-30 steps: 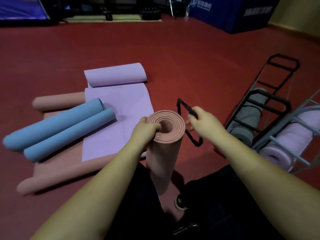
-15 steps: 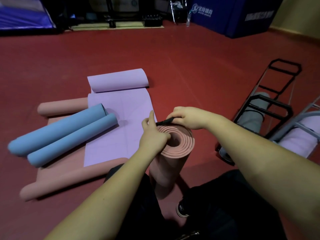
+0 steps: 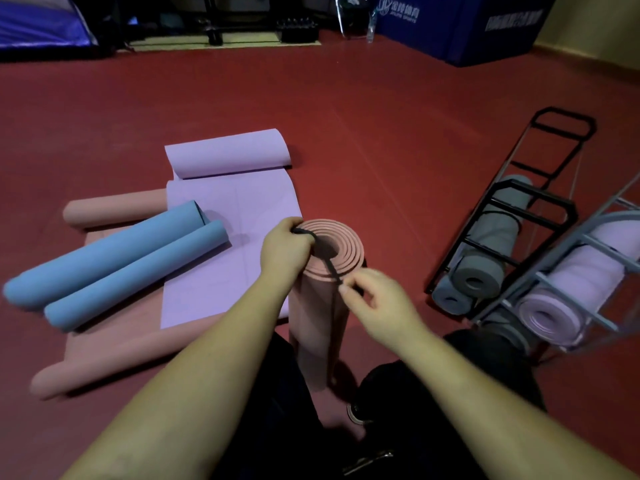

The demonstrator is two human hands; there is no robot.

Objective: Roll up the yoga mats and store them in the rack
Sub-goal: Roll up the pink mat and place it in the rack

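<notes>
A rolled pink yoga mat (image 3: pixel 317 317) stands upright on the floor in front of me. A black strap (image 3: pixel 330 268) lies across its spiral top and runs down its side. My left hand (image 3: pixel 284 252) grips the mat's top rim and holds one end of the strap there. My right hand (image 3: pixel 375 301) pinches the strap at the rim's near edge. At the right stand a black rack (image 3: pixel 540 206) with grey rolled mats (image 3: pixel 485 265) and a grey rack (image 3: pixel 585 271) holding a lilac rolled mat (image 3: pixel 568 292).
On the red floor to the left lie a half-unrolled lilac mat (image 3: pixel 228 244), a blue mat (image 3: pixel 114 268) curled from both ends, and a pink mat (image 3: pixel 114 344) under them. Blue padded blocks (image 3: pixel 460 26) and gym gear stand along the far wall.
My right hand drew the strap from the mat's far rim across its top to the near edge. My left hand took hold of the strap's far end at the rim.
</notes>
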